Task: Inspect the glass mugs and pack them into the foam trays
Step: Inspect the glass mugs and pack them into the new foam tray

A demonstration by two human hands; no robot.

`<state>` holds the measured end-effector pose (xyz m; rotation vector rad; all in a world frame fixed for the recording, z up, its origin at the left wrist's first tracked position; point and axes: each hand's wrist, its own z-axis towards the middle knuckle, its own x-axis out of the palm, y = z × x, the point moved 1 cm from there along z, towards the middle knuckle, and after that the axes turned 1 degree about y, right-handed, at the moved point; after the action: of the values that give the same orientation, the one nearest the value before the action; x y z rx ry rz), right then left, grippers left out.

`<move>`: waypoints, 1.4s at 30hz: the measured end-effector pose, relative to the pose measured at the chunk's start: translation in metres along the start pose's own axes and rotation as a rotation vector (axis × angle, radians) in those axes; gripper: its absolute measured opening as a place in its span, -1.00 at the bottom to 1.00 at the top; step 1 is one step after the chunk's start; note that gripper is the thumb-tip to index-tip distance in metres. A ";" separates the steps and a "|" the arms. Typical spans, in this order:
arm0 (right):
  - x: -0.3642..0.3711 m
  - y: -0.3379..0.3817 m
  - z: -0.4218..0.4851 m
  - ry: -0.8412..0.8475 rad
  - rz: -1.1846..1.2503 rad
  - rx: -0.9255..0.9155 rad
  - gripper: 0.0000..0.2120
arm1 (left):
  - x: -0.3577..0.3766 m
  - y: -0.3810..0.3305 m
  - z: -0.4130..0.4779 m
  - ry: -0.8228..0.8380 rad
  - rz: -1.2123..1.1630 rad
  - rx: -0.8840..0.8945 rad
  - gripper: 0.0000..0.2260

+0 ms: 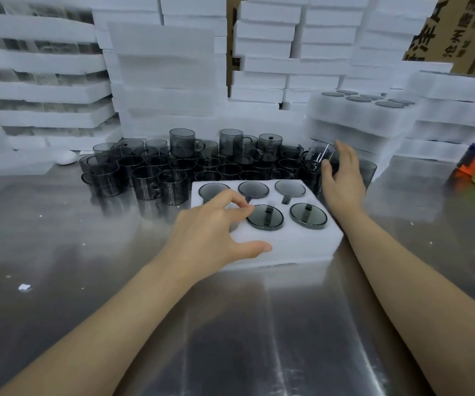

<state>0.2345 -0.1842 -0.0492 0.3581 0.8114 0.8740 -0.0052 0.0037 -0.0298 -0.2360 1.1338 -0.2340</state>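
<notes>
right hand grips tilted mug (behind tray).

Foam tray lies on the table; loose mugs behind it, foam stacks behind those

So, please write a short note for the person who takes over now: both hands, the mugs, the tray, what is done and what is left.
Left hand: rests on the near-left part of the foam tray, fingers curled over the sixth pocket; whether that pocket is filled cannot be seen.
Right hand: grips a tilted glass mug at the right end of the loose mugs.
Done: five pockets visibly hold mugs.
Left: seat the held mug if a pocket is free, then pack the many loose mugs behind the tray into new trays from the foam stacks.
</notes>
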 end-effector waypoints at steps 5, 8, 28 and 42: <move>0.002 -0.005 0.008 0.016 -0.005 0.024 -0.57 | 0.001 0.001 -0.001 -0.006 -0.001 0.015 -0.37; 0.002 -0.004 0.007 0.005 0.017 -0.027 -0.56 | 0.001 0.000 0.000 0.002 0.012 0.028 -0.36; -0.043 0.072 -0.028 -0.171 0.022 -0.750 -0.94 | -0.011 0.010 0.005 -0.276 -0.624 -0.107 -0.81; -0.038 0.147 -0.090 0.127 0.188 -1.112 -0.81 | -0.002 0.017 0.011 -0.276 -0.706 -0.119 -0.34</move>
<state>0.0739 -0.1282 -0.0043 -0.6142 0.3072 1.3904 0.0052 0.0209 -0.0285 -0.7520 0.7553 -0.7352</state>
